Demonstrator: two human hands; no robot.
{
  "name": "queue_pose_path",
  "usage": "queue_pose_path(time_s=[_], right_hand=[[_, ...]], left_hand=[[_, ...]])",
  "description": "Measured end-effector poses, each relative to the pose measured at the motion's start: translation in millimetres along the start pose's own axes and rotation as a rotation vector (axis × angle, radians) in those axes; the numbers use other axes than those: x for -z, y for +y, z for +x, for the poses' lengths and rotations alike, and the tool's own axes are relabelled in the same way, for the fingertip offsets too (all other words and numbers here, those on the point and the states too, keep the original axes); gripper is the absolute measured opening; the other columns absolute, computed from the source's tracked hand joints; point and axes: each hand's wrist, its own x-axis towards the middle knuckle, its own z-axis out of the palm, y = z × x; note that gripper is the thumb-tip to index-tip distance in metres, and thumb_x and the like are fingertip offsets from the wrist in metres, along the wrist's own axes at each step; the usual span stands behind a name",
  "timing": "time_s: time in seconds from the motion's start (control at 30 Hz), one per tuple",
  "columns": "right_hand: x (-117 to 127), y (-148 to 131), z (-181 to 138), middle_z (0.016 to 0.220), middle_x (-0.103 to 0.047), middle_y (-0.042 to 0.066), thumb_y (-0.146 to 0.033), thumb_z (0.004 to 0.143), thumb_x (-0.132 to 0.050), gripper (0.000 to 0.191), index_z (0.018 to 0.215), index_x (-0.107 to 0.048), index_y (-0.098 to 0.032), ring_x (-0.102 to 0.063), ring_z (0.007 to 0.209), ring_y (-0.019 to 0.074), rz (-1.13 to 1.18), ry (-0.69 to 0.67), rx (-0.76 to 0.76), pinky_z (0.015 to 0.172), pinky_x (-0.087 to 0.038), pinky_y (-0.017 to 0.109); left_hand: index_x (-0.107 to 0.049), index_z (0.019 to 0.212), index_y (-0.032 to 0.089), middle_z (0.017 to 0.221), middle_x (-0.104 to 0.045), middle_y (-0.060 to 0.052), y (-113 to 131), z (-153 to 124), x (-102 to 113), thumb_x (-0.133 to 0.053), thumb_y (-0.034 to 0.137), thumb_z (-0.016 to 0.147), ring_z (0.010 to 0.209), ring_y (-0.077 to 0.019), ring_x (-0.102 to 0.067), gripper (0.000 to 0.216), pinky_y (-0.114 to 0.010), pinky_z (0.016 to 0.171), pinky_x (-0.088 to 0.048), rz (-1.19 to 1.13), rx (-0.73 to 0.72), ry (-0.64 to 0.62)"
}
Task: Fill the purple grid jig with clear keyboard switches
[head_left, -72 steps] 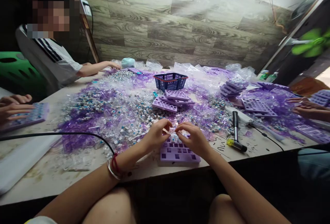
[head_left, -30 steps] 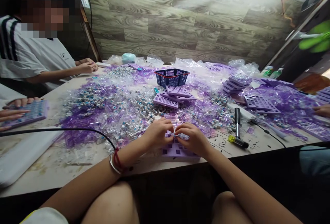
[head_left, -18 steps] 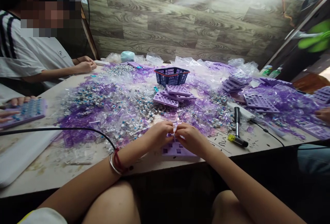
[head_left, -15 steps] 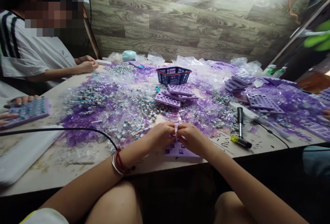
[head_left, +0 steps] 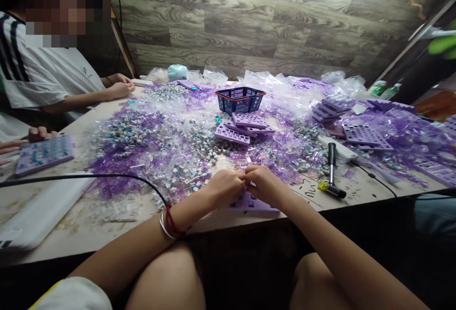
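Note:
My left hand and my right hand meet at the fingertips, both closed in a pinch. A small whitish piece shows at my right fingers; its kind is too small to tell. Whatever my left fingers hold is hidden. Directly below lies a light purple plate with square holes, partly covered by my hands, at the table's front edge. Beyond my hands are small white-and-blue switches and clear and purple plastic pieces, heaped loosely together.
A dark blue basket stands behind stacked purple plates. To the right lies a black-handled hammer near a white power strip. A black cable crosses at left. A co-worker sits left; another person's hand is by a plate.
My hands stay together over the plate, fingers now pressed closer, and the whitish piece is less visible between them. The view has shifted slightly. At left, the other person's plate sits a little farther right.

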Motion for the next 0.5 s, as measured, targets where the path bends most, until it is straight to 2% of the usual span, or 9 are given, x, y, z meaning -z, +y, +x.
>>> queue_pose_path(time_s=[0.2, 0.37, 0.5], right_hand=[[2.1, -10.3, 6.3, 0.071, -0.064, 0.007, 0.002, 0.072, -0.053, 0.022, 0.060, -0.063, -0.014, -0.057, 0.063, 0.0138, -0.119, -0.070, -0.059, 0.058, -0.038, 0.022], [-0.1, -11.8, 12.0, 0.070, -0.066, 0.008, 0.001, 0.069, -0.057, 0.019, 0.060, -0.064, -0.014, -0.058, 0.062, 0.0153, -0.107, -0.074, -0.080, 0.057, -0.038, 0.023], [0.6, -8.2, 2.3, 0.070, -0.066, 0.006, 0.000, 0.069, -0.058, 0.022, 0.056, -0.065, -0.016, -0.059, 0.063, 0.0141, -0.072, -0.049, -0.078, 0.060, -0.041, 0.022]], left_hand=[[-0.066, 0.076, 0.015, 0.074, -0.066, -0.006, 1.8, -7.4, -3.1, -0.043, 0.024, 0.088, 0.064, -0.0169, -0.058, 0.027, -0.026, 0.056, -0.036, 0.053, 0.047, 0.068], [-0.066, 0.073, 0.016, 0.073, -0.066, -0.005, 0.1, -8.1, -4.8, -0.046, 0.026, 0.087, 0.059, -0.0145, -0.054, 0.027, -0.025, 0.054, -0.033, 0.001, 0.098, 0.023], [-0.067, 0.077, 0.015, 0.072, -0.065, -0.005, 4.8, -9.2, -4.1, -0.042, 0.026, 0.089, 0.059, -0.0147, -0.054, 0.030, -0.026, 0.055, -0.035, -0.004, 0.123, 0.003]])
